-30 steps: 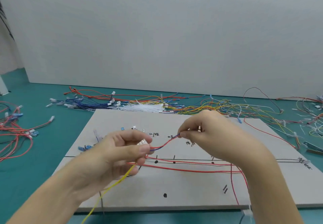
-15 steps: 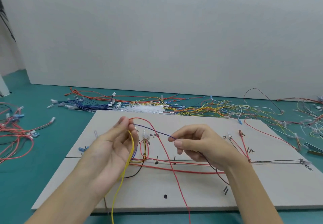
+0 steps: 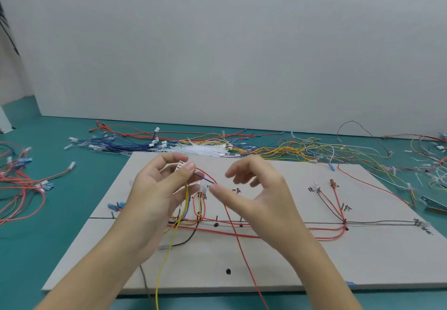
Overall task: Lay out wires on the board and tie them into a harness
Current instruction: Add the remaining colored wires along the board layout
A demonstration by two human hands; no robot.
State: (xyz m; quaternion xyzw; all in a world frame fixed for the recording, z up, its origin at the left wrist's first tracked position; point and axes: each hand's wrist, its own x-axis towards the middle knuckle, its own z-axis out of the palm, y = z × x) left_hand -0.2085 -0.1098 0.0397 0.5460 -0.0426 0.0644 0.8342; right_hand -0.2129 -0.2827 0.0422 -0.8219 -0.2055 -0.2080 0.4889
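My left hand (image 3: 157, 193) pinches a white connector (image 3: 181, 165) above the board (image 3: 290, 261), its yellow wire (image 3: 167, 256) and red wire (image 3: 242, 249) trailing toward me. My right hand (image 3: 261, 201) hovers beside it, grip spread, holding nothing.

Small black handwritten marks sit beside the pegs on the board (image 3: 314, 261), but they are too blurred and small to read here.
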